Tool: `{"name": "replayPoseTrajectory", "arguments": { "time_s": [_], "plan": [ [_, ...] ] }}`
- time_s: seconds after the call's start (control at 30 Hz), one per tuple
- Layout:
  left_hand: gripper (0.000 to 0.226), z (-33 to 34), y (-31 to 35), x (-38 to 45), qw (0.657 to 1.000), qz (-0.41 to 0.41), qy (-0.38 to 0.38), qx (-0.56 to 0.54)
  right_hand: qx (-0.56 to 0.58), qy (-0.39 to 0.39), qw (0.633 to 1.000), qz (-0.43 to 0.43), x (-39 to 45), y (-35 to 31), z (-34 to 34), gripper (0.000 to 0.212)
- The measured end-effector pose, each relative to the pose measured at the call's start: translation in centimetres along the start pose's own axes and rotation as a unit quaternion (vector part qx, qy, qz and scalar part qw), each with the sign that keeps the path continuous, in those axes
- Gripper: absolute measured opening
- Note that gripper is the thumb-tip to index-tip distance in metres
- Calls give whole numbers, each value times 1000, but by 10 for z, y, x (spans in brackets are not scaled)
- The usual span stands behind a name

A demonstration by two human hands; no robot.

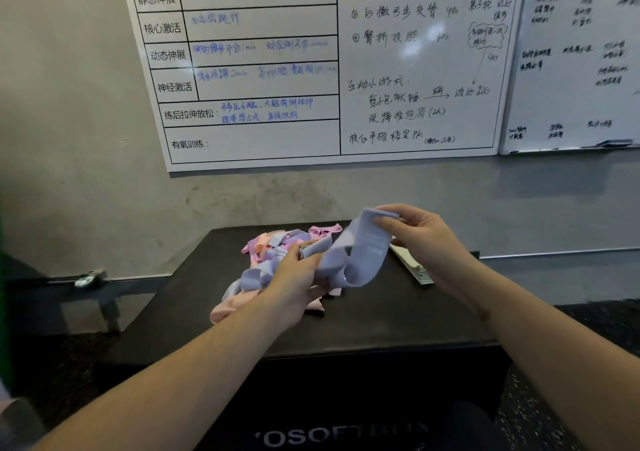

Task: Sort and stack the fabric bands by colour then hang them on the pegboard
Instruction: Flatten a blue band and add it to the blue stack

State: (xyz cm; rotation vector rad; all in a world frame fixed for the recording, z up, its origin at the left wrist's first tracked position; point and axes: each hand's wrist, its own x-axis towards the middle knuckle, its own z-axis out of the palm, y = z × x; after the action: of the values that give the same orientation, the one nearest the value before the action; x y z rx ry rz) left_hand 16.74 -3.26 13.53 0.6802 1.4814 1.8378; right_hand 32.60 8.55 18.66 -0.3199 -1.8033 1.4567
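Below the whiteboard (311, 69), over the black worktop (363, 319), a lilac fabric band (367, 253) runs slanted between both hands, right hand (419, 239) pinching its high end, left hand (298, 284) gripping its low end by the band pile (277, 253).

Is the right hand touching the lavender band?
Touching. The head view shows the right hand pinching the top end of the lavender band between thumb and fingers.

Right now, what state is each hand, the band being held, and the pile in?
Left hand: grips the lower end of the lilac band.
Right hand: pinches its upper end.
Lilac band: lifted, twisted between the hands.
Pile of bands: unsorted, colours mixed, on the black box.
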Motion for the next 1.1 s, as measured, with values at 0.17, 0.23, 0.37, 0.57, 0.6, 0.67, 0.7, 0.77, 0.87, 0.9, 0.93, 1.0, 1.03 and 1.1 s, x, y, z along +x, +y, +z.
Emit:
{"name": "replayPoseTrajectory", "arguments": {
  "time_s": [0.17, 0.23, 0.37, 0.57, 0.6, 0.67, 0.7, 0.77, 0.87, 0.9, 0.93, 1.0, 1.03, 1.1],
  "plan": [
    [13, -2, 4, -6, 992, -85, 2, 91, 14, -4, 1000, 4, 10, -11, -2, 14],
    [29, 1, 9, -8, 992, -56, -13, 113, 17, -16, 1000, -1, 11, -13, 0, 14],
    [27, 18, 21, -17, 994, 58, -46, 79, 35, -26, 999, -16, 11, -15, 8, 15],
    [26, 45, 19, -25, 980, 126, -102, 116, 15, -40, 999, -14, 5, -16, 14, 16],
    [24, 48, 18, -26, 980, 131, -93, 114, 22, -39, 999, -9, 3, -15, 14, 15],
    [13, 52, 16, -27, 983, 133, -70, 109, 23, -30, 999, -4, 1, -12, 13, 15],
    [8, 53, 15, -26, 984, 130, -48, 113, 12, -21, 1000, -5, 1, -9, 12, 15],
    [10, 56, 13, -21, 987, 116, -2, 112, -5, 1, 1000, -4, -1, -4, 10, 22],
    [11, 58, 11, -17, 996, 86, 28, 27, 38, 14, 999, 29, -8, 8, 8, 40],
    [12, 58, 10, -14, 997, 76, 21, -6, 41, 7, 998, 45, -11, 13, 8, 43],
    [15, 57, 11, -13, 997, 65, 12, -36, 32, -4, 998, 61, -15, 18, 8, 44],
    [20, 54, 12, -7, 995, 43, -6, -86, -17, -26, 997, 73, -21, 32, 7, 40],
    [22, 54, 12, -4, 994, 30, -15, -103, -44, -32, 996, 73, -23, 41, 6, 38],
    [22, 55, 12, 4, 990, 6, -17, -141, -88, -43, 992, 81, -27, 56, 4, 36]
  ]
}}
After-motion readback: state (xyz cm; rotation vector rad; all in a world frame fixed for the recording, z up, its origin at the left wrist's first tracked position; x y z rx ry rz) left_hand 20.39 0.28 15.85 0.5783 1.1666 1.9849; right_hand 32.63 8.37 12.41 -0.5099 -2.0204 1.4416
